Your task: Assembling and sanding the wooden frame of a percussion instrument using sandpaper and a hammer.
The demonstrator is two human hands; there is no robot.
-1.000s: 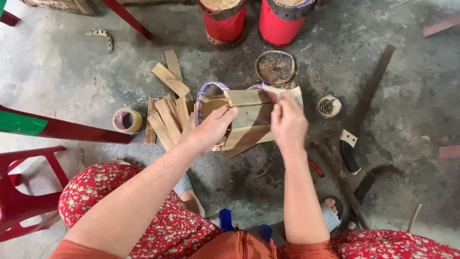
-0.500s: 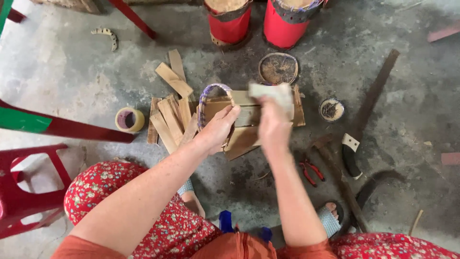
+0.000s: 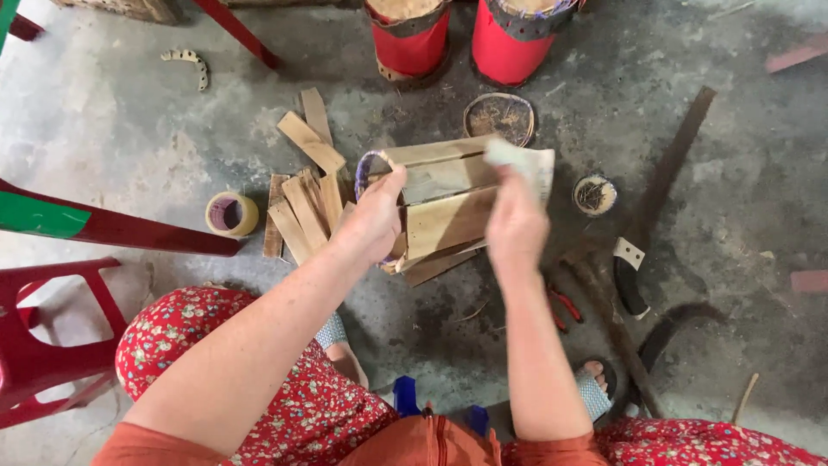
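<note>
Left hand (image 3: 377, 217) grips the slatted wooden frame (image 3: 444, 211), right hand (image 3: 515, 226) pinches sandpaper (image 3: 522, 160) (blurred), loose slats (image 3: 302, 207) lying beside

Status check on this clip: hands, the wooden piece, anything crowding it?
Left hand grips the slatted wooden drum body at its left end. Right hand blurred, rubbing a pale sheet on it. Loose wood slats crowd its left side.

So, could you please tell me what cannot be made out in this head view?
- Right hand: motion-blurred; its grip on the pale sheet is unclear.
- Wooden-slat barrel: near side hidden by both hands.
- Left hand: fingertips hidden behind the barrel's rim.
- Red drums: tops cut off by the upper edge.
</note>
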